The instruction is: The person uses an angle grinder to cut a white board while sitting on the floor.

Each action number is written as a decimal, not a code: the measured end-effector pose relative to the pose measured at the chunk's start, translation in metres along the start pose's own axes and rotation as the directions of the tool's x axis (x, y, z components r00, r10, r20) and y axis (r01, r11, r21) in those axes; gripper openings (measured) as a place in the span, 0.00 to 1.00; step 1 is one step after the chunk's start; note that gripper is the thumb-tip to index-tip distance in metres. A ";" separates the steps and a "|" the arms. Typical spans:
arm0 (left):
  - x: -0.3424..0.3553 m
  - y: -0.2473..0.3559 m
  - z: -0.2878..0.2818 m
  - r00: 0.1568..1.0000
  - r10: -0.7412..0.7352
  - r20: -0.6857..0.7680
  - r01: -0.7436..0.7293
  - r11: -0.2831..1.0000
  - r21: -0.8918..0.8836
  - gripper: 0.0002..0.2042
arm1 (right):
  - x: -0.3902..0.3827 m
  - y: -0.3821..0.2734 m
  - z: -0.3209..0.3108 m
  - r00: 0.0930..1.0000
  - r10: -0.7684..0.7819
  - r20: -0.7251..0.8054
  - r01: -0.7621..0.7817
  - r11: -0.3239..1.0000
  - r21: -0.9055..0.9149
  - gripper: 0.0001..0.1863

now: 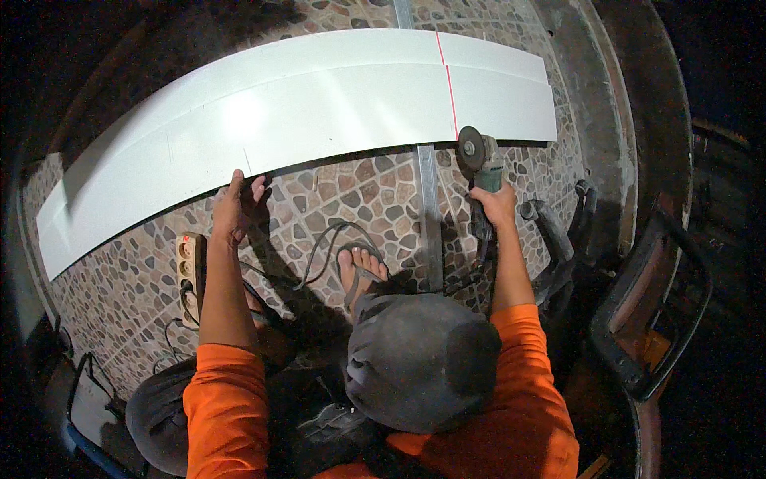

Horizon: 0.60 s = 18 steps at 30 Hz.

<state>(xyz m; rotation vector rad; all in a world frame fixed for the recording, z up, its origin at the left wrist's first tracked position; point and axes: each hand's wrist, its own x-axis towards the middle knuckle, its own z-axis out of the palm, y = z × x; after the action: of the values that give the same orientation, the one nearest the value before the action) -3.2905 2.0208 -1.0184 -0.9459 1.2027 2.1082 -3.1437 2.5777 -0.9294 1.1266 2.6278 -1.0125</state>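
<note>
A long white panel [359, 104] lies across the far side, with a lengthwise crease or step and a red line [452, 104] crossing it on the right. My left hand [231, 206] grips the panel's near edge, thumb on top and the other fingers partly hidden below. In my right hand [499, 203] is an angle grinder [489, 179] with a green body. Its dark round disc [469, 145] is at the near end of the red line, overlapping the panel's edge in view. Whether the disc touches the panel or spins, I cannot tell.
A metal bar [431, 231] runs under the panel over the stone-patterned floor [383, 188]. A power strip [189, 267] with a plug stands by my left forearm, and a black cable [307, 271] loops near my sandalled foot [361, 267]. A dark-framed chair [638, 335] is at right.
</note>
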 end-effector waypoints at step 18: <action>-0.003 0.003 0.000 1.000 0.027 0.013 -0.028 0.999 0.026 0.33 | 0.008 -0.021 0.002 0.999 -0.043 -0.029 0.040 0.994 -0.098 0.30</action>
<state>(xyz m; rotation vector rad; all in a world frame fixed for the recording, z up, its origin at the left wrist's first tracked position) -3.2905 2.0193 -1.0141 -0.9078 1.2409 2.1112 -3.1640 2.5706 -0.9219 1.0801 2.7030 -0.8696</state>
